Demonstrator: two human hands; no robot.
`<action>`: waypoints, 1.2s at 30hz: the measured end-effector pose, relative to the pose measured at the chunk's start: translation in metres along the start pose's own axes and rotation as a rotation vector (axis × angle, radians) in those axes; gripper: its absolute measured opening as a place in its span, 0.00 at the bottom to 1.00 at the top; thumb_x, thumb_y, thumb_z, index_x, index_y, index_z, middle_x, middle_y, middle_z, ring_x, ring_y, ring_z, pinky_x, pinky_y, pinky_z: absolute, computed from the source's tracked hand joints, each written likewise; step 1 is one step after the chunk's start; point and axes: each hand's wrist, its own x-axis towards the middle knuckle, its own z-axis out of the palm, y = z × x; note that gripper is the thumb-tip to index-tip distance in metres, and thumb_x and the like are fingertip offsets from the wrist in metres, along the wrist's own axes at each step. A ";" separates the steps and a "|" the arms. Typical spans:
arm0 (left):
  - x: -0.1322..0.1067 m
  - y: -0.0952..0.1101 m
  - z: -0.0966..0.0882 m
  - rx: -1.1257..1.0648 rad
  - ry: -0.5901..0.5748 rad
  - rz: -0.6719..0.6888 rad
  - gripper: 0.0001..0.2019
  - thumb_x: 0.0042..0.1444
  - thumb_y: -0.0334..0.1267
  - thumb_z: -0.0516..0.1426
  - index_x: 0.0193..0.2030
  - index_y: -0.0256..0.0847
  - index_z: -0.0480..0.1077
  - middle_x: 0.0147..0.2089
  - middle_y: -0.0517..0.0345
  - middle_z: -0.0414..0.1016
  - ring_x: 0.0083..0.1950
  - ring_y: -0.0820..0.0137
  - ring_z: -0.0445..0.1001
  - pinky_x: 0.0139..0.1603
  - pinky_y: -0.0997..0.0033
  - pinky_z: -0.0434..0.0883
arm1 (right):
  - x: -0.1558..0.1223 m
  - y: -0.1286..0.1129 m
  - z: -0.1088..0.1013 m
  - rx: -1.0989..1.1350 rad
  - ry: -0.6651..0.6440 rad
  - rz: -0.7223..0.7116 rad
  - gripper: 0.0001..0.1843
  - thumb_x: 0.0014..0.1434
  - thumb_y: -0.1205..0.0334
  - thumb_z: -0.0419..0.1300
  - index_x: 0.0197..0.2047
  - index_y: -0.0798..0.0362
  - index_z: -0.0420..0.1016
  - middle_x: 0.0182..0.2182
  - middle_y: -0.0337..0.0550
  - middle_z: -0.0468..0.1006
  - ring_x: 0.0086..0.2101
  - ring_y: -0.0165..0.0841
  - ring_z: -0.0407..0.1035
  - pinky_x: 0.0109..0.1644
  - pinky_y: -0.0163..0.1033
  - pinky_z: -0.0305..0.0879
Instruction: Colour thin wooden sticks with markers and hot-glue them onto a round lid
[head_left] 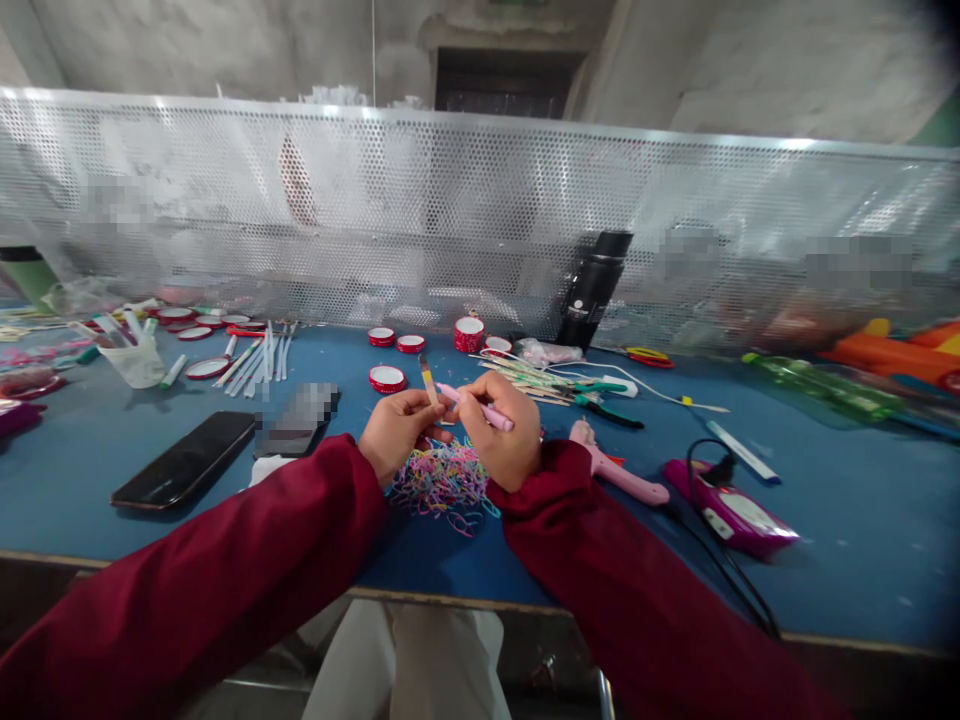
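My left hand [396, 432] is closed in a pinch on a short flat wooden stick [428, 378] with a darker brown upper end, held tilted. Closed around a pink marker pen [491, 414], my right hand [508, 428] points its tip at the stick. Whether the tip touches the stick I cannot tell. Below both hands lies a loose pile of small coloured rubber bands [444, 490]. To the right of my right sleeve rests a pink glue gun [626, 478].
A dark phone [187, 460] lies at left, near a cup of markers [135, 362]. Red-rimmed round tape rolls [387, 378] and a black bottle [594, 290] stand toward the perforated metal screen [360, 210]. Pliers [600, 387], thin sticks [525, 378] and a purple power strip [750, 522] lie right.
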 end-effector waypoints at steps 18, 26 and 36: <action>0.000 0.002 0.001 0.005 0.011 0.021 0.10 0.50 0.39 0.61 0.35 0.34 0.72 0.25 0.58 0.73 0.25 0.75 0.74 0.20 0.81 0.58 | -0.002 0.001 0.001 0.028 -0.044 -0.014 0.05 0.59 0.62 0.55 0.31 0.51 0.70 0.25 0.38 0.75 0.26 0.30 0.68 0.32 0.35 0.62; -0.001 0.003 0.001 -0.025 0.019 0.009 0.11 0.48 0.40 0.63 0.37 0.35 0.73 0.27 0.58 0.74 0.25 0.75 0.74 0.20 0.81 0.58 | -0.001 0.001 0.001 -0.031 -0.026 -0.024 0.06 0.58 0.63 0.55 0.29 0.51 0.69 0.25 0.37 0.73 0.26 0.30 0.67 0.31 0.36 0.60; 0.001 0.002 0.000 -0.028 0.012 -0.010 0.11 0.50 0.38 0.62 0.39 0.34 0.72 0.33 0.53 0.78 0.25 0.76 0.75 0.20 0.81 0.59 | 0.002 -0.004 -0.002 0.037 0.045 -0.029 0.04 0.58 0.64 0.58 0.37 0.50 0.72 0.29 0.38 0.77 0.29 0.30 0.70 0.34 0.36 0.65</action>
